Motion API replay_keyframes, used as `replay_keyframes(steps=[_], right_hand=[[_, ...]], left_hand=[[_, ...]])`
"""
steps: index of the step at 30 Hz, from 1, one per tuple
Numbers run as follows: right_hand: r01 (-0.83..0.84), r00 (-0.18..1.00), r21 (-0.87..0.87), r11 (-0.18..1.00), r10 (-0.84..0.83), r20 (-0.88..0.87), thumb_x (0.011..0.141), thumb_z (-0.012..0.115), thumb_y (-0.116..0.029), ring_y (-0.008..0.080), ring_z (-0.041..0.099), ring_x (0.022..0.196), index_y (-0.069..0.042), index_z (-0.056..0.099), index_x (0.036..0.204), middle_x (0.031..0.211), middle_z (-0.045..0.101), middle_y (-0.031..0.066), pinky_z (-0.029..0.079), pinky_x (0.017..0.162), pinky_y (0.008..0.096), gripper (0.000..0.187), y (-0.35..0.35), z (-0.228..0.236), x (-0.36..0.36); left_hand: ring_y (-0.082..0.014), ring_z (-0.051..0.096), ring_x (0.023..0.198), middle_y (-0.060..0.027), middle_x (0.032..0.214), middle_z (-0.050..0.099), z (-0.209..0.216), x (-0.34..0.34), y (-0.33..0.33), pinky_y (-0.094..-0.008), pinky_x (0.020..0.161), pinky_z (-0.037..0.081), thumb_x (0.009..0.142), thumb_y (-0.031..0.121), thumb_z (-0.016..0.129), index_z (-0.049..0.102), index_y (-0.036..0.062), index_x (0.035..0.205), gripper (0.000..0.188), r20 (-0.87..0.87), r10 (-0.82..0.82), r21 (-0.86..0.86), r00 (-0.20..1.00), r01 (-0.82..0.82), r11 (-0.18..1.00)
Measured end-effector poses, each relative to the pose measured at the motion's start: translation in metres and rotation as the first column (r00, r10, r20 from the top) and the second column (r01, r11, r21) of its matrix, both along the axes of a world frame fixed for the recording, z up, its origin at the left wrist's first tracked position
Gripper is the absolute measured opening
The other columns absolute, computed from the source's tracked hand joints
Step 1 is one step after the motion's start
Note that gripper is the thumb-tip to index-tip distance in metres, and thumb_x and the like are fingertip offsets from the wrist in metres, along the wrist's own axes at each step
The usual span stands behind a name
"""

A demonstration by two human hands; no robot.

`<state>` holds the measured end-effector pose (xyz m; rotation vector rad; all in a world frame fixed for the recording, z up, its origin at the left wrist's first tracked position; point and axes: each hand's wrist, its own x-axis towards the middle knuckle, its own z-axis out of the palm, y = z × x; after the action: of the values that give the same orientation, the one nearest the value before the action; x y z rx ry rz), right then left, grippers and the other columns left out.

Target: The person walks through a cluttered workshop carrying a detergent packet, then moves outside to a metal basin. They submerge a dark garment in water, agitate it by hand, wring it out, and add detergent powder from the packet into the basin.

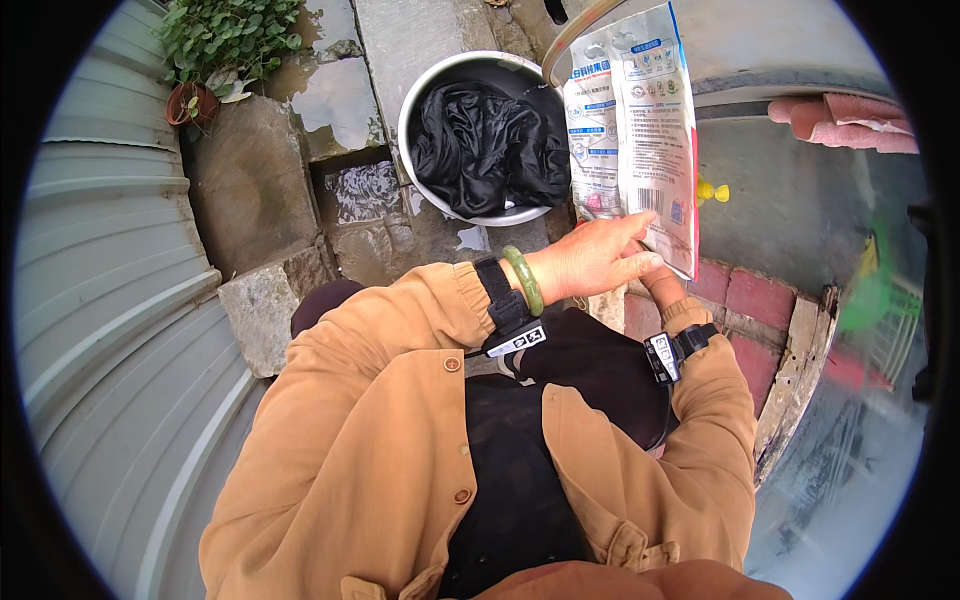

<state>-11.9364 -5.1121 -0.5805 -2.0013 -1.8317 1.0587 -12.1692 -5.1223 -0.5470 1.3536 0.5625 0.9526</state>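
Observation:
A tall printed plastic bag point(655, 140), white with blue and red, stands upright just beyond my hands; it looks like a washing powder bag. My left hand point(590, 262), with a green bangle at the wrist, reaches across to its lower edge, fingers and thumb closed on the near corner. Close beside it, my right hand point(663, 287) is at the same lower edge; its fingers are largely hidden under the left hand and the bag. To the left of the bag, a white-rimmed metal basin point(407, 135) holds a wet, bunched black garment point(490, 145).
A beige hose point(572, 40) curves down behind the bag. Wet stone slabs point(245, 190) surround a small water-filled drain hole point(362, 192). A potted plant point(190, 103) stands far left by a corrugated metal wall point(110, 240). A pink towel point(850, 125) hangs at right, above red bricks point(760, 298).

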Motion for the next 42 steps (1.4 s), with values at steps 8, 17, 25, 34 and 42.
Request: replay_keyframes(steps=[8,17,25,34,42], right_hand=[[0.133,0.904,-0.276,0.952,-0.231,-0.359,0.093,0.067,-0.024,0.0212,0.071,0.085,0.006,0.061,0.116,0.103,0.069,0.0149,0.057,0.079,0.0304,0.039,0.003,0.044,-0.026],[0.138,0.865,-0.311,0.94,-0.267,-0.424,0.091,0.069,-0.017,0.0248,0.071,0.08,0.009,0.055,0.122,0.106,0.067,0.0176,0.06,0.069,0.0314,0.042,-0.006,0.044,-0.026],[0.197,0.891,-0.274,0.941,-0.289,-0.351,0.09,0.068,-0.012,0.0246,0.071,0.075,0.011,0.052,0.123,0.105,0.066,0.0175,0.061,0.063,0.0313,0.043,-0.006,0.058,-0.035],[0.184,0.875,-0.363,0.913,-0.32,-0.363,0.089,0.07,-0.013,0.0248,0.066,0.094,0.009,0.05,0.127,0.116,0.062,0.0179,0.063,0.069,0.0348,0.048,-0.005,0.06,-0.033],[0.271,0.863,-0.353,0.896,-0.388,-0.324,0.088,0.071,-0.016,0.0262,0.067,0.095,0.009,0.049,0.127,0.119,0.06,0.0177,0.063,0.072,0.0356,0.051,-0.008,0.058,-0.018]], left_hand=[[-0.0368,0.067,0.087,-0.0205,0.091,0.069,-0.041,-0.013,0.009,-0.0449,0.078,0.052,0.089,0.032,0.058,0.069,-0.0014,0.096,0.036,-0.617,-0.28,-0.031,0.736,0.332,0.943],[-0.0235,0.066,0.065,-0.0101,0.074,0.069,-0.076,-0.034,0.024,-0.0374,0.063,0.053,0.094,0.027,0.052,0.067,-0.0009,0.09,0.032,-0.732,-0.526,-0.398,0.434,0.355,0.846],[-0.022,0.065,0.063,-0.0097,0.074,0.069,-0.099,-0.039,0.028,-0.0365,0.06,0.053,0.094,0.026,0.053,0.065,-0.0023,0.097,0.031,-0.651,-0.567,-0.516,0.505,0.254,0.818],[-0.0246,0.067,0.06,-0.013,0.07,0.07,-0.102,-0.04,0.027,-0.0384,0.062,0.055,0.091,0.023,0.052,0.069,-0.0054,0.081,0.035,-0.653,-0.511,-0.482,0.558,0.214,0.85],[-0.021,0.064,0.06,-0.0099,0.073,0.069,-0.107,-0.042,0.03,-0.0364,0.058,0.053,0.095,0.028,0.053,0.065,-0.0011,0.096,0.032,-0.656,-0.546,-0.5,0.522,0.242,0.832]])
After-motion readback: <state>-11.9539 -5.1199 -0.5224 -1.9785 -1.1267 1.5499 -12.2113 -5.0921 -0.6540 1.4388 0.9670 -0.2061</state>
